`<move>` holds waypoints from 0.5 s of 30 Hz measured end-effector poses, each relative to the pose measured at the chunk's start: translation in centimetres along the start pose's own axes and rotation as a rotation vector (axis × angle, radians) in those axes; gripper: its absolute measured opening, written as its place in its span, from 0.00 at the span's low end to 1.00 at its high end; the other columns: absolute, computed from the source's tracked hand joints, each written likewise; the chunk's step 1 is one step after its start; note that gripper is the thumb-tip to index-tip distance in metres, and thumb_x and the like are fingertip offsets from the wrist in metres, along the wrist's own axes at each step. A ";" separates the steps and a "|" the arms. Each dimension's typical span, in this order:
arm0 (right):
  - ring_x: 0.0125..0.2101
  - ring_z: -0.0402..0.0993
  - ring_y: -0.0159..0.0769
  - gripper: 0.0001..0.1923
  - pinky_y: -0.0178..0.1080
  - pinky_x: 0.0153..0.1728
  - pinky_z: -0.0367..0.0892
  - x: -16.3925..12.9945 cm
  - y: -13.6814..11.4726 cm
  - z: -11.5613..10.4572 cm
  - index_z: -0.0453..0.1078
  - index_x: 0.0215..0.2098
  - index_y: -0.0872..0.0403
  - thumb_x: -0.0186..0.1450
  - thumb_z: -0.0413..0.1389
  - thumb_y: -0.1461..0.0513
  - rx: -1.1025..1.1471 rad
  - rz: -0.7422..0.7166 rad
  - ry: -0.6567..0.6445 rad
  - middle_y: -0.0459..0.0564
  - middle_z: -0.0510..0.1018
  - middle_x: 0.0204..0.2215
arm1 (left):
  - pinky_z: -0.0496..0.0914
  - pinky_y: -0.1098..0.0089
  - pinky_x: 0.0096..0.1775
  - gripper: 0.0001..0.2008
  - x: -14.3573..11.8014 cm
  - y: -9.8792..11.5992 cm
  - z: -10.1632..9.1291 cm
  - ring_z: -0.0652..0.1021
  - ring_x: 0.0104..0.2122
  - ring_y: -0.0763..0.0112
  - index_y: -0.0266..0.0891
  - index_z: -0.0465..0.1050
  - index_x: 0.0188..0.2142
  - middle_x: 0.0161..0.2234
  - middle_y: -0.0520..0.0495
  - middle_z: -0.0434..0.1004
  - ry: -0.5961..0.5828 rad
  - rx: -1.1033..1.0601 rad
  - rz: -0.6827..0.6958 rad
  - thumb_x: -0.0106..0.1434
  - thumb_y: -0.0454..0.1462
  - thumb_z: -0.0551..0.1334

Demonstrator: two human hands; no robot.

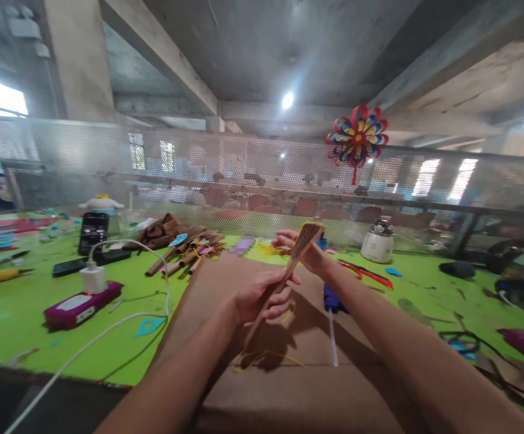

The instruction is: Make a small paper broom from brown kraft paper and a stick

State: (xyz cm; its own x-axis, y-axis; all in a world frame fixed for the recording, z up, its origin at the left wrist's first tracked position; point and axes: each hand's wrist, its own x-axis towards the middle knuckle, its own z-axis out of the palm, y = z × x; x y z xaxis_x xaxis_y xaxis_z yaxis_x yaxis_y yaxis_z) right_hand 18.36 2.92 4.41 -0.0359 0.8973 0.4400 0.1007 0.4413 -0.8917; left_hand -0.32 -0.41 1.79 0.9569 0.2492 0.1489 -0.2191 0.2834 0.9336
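My left hand [266, 295] is closed around the shaft of a brown paper broom-shaped piece [305, 241], a thin roll that flares at its upper end. The piece slants up to the right over a brown paper sheet [230, 283]. Behind the flared end is my right hand [309, 256], its fingers stretched out to the left; whether it touches the piece is hidden. Thin yellow strands [268, 357] hang or lie below my left hand. A blue glue gun [333, 299] with a pale glue stick lies beneath my right forearm.
Rolled brown paper pieces [190, 256] are heaped at the back left. A purple power strip [84, 306] carries a white charger [93, 279] and cable. Phones, red-handled pliers [370, 276] and a white jar [377, 242] stand or lie around. A perforated metal screen [262, 181] borders the table.
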 end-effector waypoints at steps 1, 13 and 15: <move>0.34 0.76 0.40 0.21 0.43 0.36 0.70 0.3 0.0 -0.2 0.71 0.41 0.56 0.57 0.56 0.49 -0.003 0.032 0.018 0.55 0.79 0.32 | 0.48 0.76 0.15 0.14 -0.2 0.0 -0.1 0.59 0.11 0.79 0.37 0.66 0.42 0.15 0.59 0.54 -0.023 0.003 -0.013 0.64 0.45 0.52; 0.14 0.66 0.27 0.14 0.30 0.17 0.60 -0.2 -5.7 -12.3 0.67 0.43 0.58 0.64 0.50 0.58 -0.412 0.033 0.429 0.47 0.75 0.18 | 0.46 0.80 0.15 0.11 0.8 -1.0 -2.0 0.56 0.12 0.82 0.36 0.66 0.37 0.15 0.59 0.53 0.234 0.012 -0.109 0.64 0.42 0.54; 0.13 0.63 0.26 0.16 0.30 0.16 0.57 -0.9 -5.4 -12.7 0.69 0.44 0.59 0.63 0.50 0.58 -0.639 0.063 0.305 0.48 0.76 0.20 | 0.46 0.81 0.15 0.09 0.9 -1.2 -2.2 0.56 0.12 0.83 0.37 0.66 0.37 0.15 0.59 0.53 0.297 -0.009 -0.094 0.63 0.41 0.56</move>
State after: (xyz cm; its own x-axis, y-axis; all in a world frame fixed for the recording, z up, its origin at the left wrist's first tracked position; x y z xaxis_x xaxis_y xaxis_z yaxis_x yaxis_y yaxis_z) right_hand 30.45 -0.43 10.17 0.2592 0.8363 0.4831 0.6601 0.2118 -0.7207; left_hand 0.39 1.55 0.13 0.8757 0.4811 -0.0412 -0.1348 0.3256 0.9359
